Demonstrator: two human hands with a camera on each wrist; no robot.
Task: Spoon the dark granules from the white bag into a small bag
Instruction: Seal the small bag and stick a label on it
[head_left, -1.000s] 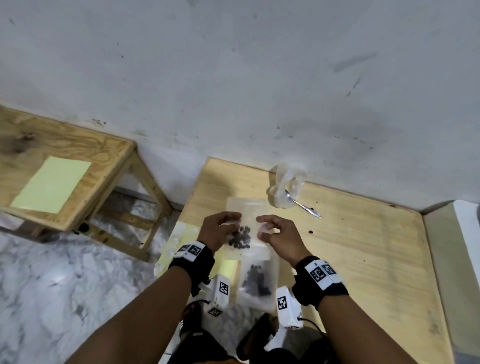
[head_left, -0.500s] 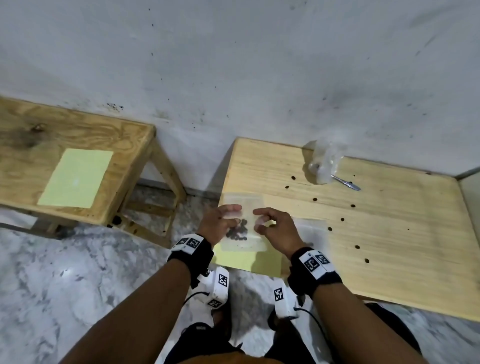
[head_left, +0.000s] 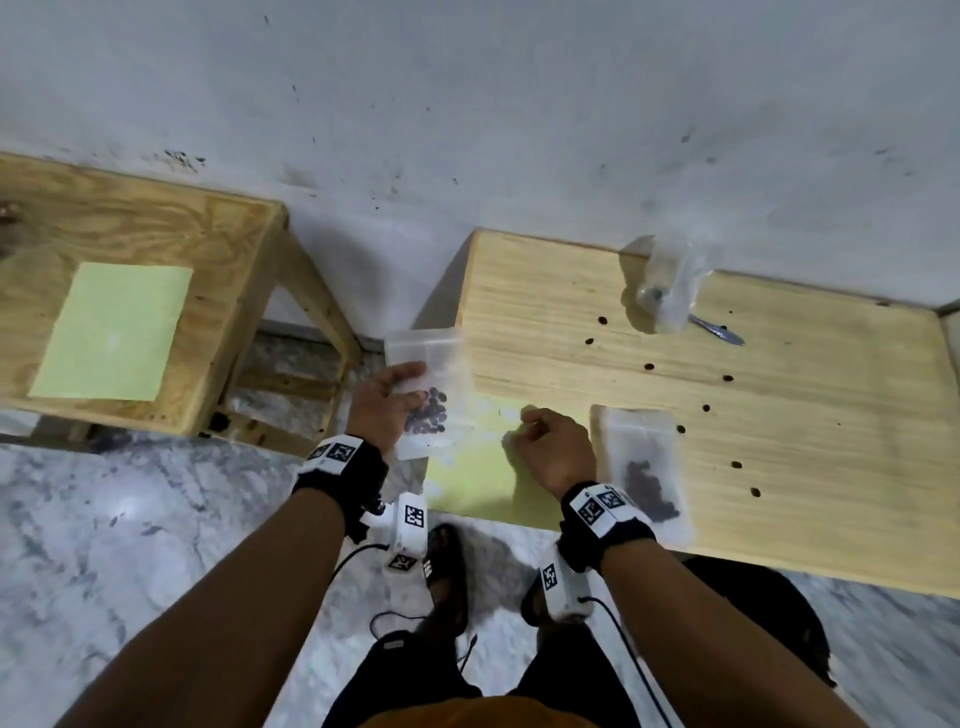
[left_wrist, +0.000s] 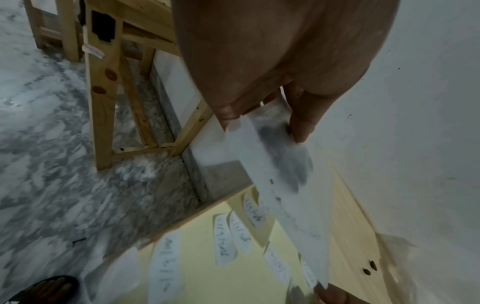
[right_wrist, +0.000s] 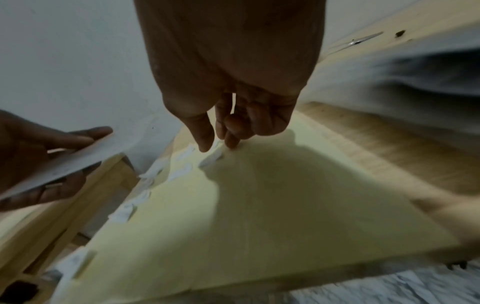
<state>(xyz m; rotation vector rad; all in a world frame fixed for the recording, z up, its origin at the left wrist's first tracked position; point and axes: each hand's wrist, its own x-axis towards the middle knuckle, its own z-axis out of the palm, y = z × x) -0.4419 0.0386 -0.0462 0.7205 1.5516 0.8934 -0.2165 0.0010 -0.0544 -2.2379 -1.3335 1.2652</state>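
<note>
Since your left hand fingers already pinch a small bag holding granules, the spooning looks largely done, while your right hand fingers close on a label on the tabletop.

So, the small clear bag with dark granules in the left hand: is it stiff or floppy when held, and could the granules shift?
The small bag is probably floppy: thin film held at one edge by the left hand. The dark granules sit loose in a cluster, so they likely slide when it tilts. It looks light.
</note>
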